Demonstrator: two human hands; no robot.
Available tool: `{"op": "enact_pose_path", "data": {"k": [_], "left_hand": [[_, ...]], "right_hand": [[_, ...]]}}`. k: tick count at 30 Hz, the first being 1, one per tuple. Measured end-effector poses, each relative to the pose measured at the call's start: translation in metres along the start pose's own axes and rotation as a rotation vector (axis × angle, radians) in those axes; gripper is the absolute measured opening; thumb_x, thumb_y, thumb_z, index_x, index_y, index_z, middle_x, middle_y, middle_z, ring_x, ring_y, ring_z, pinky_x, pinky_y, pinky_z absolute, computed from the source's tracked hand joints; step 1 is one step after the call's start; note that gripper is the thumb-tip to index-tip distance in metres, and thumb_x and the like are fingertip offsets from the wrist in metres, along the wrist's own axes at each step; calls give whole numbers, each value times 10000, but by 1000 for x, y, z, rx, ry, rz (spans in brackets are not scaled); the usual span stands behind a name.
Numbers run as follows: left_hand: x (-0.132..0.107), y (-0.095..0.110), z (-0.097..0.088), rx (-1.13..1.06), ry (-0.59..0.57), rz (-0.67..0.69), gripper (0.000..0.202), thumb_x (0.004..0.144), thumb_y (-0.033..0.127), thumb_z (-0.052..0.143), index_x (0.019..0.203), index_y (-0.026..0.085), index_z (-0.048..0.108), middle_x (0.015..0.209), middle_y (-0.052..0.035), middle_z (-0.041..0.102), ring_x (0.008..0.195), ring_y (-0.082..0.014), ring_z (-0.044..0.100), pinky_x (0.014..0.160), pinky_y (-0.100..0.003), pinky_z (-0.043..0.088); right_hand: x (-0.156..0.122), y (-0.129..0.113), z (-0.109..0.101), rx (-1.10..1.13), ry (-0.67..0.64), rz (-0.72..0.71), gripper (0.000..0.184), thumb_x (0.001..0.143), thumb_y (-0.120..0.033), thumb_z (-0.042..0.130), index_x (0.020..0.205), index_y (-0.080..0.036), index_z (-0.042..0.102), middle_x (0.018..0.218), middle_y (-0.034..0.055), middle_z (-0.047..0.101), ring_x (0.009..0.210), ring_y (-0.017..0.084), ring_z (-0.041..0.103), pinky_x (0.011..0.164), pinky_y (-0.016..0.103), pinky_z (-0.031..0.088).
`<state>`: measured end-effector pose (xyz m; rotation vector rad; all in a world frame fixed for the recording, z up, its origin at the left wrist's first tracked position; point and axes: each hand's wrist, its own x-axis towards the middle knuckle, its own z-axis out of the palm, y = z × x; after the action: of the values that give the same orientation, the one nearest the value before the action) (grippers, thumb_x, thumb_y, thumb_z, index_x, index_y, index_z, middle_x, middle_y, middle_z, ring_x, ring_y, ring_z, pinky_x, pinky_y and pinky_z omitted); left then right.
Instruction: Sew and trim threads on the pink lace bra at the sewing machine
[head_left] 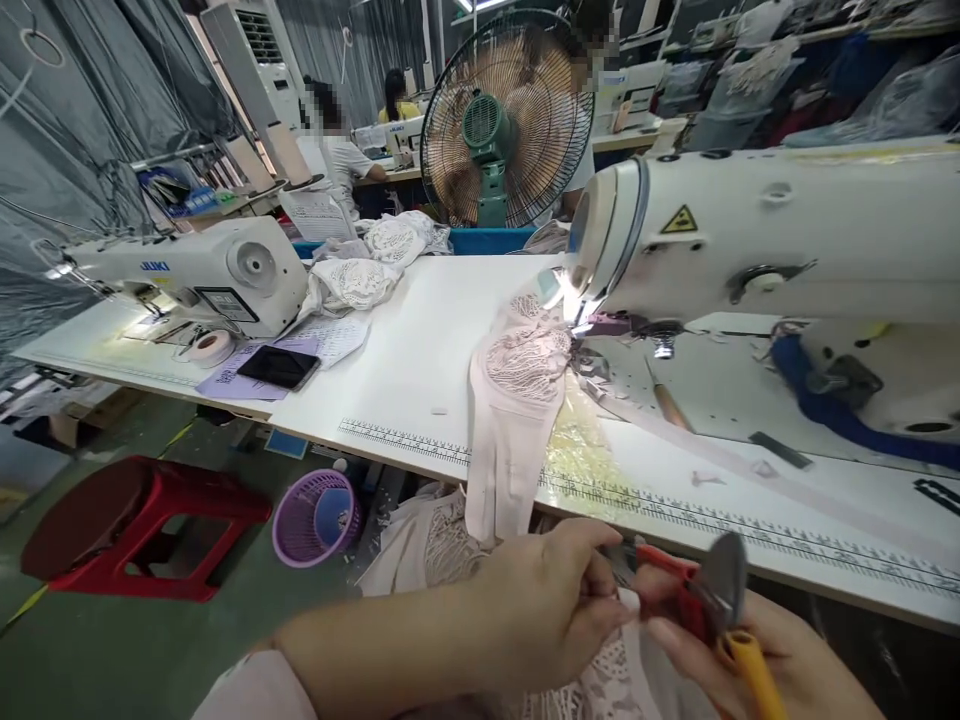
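My left hand (536, 595) is closed in a pinch on the edge of a pale pink lace garment (611, 670), low in front of the table edge. Beside it, my right hand (784, 640) grips scissors (690, 590) with red and yellow parts and a wide, rounded grey metal piece. The scissors' front end is close to my left fingertips and the garment's edge; whether it touches the cloth is hidden. Another pale pink lace piece (521, 370) lies under the sewing machine's (750, 230) lit needle area and drapes over the table's front edge.
A second sewing machine (195, 275), a phone (277, 367) and a tape roll (211, 348) are on the left. An awl (671, 405) lies on the machine bed. A large fan (506, 120) stands behind. A red stool (150, 525) and purple basket (316, 520) are below.
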<state>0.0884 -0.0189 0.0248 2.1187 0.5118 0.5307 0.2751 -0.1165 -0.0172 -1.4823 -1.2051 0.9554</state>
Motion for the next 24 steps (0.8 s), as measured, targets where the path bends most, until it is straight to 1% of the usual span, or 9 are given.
{"op": "enact_pose_path", "data": {"k": [2,4,6,10,12,14,19,21,24], "left_hand": [[0,0,0,-21,2,14,419,865,216,524,1247,148,367,833,-42,650,692,-164,615,627,-277,500],[0,-2,-1,-40,1,9,394,861,217,524,1222,142,383,833,-46,650,681,-161,616,603,-263,493],[-2,-4,-1,-11,-4,-17,369,847,250,561,1174,144,428,858,-57,655,708,-167,625,619,-264,501],[-7,-8,0,139,-6,-68,313,807,348,640,1041,161,553,873,-65,660,779,-201,630,751,-332,524],[-8,-9,3,123,-2,-97,254,808,352,633,982,170,599,831,-49,651,757,-191,618,765,-330,517],[-8,-9,6,8,6,-188,199,805,344,624,916,179,629,758,-18,623,686,-157,587,694,-276,502],[-3,-6,10,-410,-54,-558,162,759,312,659,771,157,611,578,53,493,500,-75,444,476,-171,363],[-1,-5,9,-470,-72,-622,164,738,292,673,732,150,593,554,61,472,479,-66,414,448,-166,325],[0,-5,6,-491,-69,-612,163,711,262,682,676,148,572,539,73,444,479,-52,368,451,-165,292]], "right_hand": [[11,-16,7,33,-69,23,166,726,-369,753,695,-232,665,675,1,623,604,175,570,558,243,515],[16,-21,12,90,-72,66,224,707,-364,776,634,-215,625,618,-15,567,581,156,506,547,238,470],[16,-20,15,163,-61,117,249,682,-373,799,625,-208,620,615,-15,554,586,155,490,546,242,450],[11,-16,18,280,-15,163,251,635,-357,835,639,-214,629,622,-20,542,577,150,485,531,241,431],[10,-15,20,314,-4,188,249,614,-316,849,650,-219,622,609,-34,521,555,136,463,511,229,411],[9,-14,21,356,-13,224,251,609,-283,851,664,-219,614,602,-43,504,533,122,436,496,221,393],[12,-14,22,382,-28,274,241,596,-270,858,681,-226,636,590,-51,492,539,113,407,496,208,378],[14,-17,21,342,-73,267,213,607,-277,852,685,-235,658,618,-39,530,583,130,445,533,210,413],[15,-22,22,275,-90,267,229,626,-320,841,635,-219,635,629,-21,540,605,151,470,549,228,445]]}}
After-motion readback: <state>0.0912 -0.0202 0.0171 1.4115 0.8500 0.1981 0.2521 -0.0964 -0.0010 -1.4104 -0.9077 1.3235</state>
